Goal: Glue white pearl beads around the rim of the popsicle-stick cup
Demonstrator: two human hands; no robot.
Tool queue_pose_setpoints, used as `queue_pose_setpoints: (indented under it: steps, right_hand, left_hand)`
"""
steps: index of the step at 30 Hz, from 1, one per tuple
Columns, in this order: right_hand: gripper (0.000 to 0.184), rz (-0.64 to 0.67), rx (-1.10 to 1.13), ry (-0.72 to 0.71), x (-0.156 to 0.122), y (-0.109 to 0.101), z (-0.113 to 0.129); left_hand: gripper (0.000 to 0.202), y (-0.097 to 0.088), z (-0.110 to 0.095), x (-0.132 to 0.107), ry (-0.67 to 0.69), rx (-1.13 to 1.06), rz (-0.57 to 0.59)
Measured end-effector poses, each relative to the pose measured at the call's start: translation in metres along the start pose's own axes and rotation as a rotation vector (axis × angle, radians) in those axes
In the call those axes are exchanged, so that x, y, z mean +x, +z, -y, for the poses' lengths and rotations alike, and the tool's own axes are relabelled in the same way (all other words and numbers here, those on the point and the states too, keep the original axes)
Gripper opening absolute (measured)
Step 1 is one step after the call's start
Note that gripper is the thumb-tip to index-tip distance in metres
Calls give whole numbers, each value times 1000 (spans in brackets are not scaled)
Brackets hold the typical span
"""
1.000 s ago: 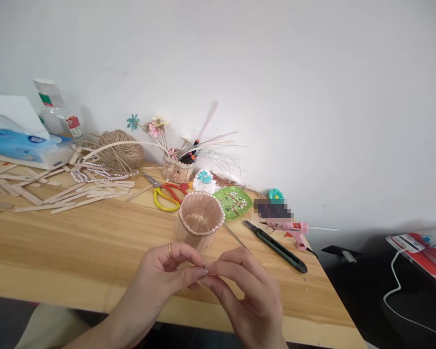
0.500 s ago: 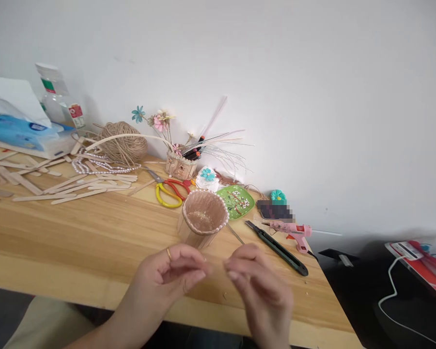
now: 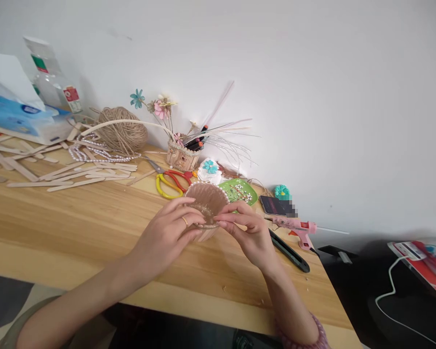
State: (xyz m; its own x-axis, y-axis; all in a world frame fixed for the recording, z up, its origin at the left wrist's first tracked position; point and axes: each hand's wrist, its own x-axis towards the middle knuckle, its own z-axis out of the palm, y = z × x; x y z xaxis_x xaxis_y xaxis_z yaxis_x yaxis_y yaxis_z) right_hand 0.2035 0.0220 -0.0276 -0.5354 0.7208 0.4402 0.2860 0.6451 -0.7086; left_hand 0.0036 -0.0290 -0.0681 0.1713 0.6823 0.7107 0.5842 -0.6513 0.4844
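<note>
The fingers point(image 3: 189, 221) of the left hand point(image 3: 165, 235) are curled closed around the near wall of the stick cup point(image 3: 208, 195), and the right hand point(image 3: 250, 235) pinches the cup's right rim between thumb and forefinger. The cup stands upright on the bench point(image 3: 76, 228), mouth open, showing a ribbed inner wall. Just behind it, a green dish point(image 3: 245, 186) holds small white beads, and further back a stick holder point(image 3: 180, 157) contains flowers and markers.
</note>
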Motion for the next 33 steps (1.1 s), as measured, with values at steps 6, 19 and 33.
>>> queue_pose_setpoints:
  steps: [6,19,33]
  right_hand:
    - [16,9,-119,-65,1,0,3]
    - [20,41,-267,-158,2,0,6]
    - [16,88,-308,-182,4,-3,5]
  left_hand:
    - [16,0,1,2,-17,-46,-38]
    - [15,-1,0,4,-7,-38,-27]
    - [14,0,0,4,-11,-32,-20]
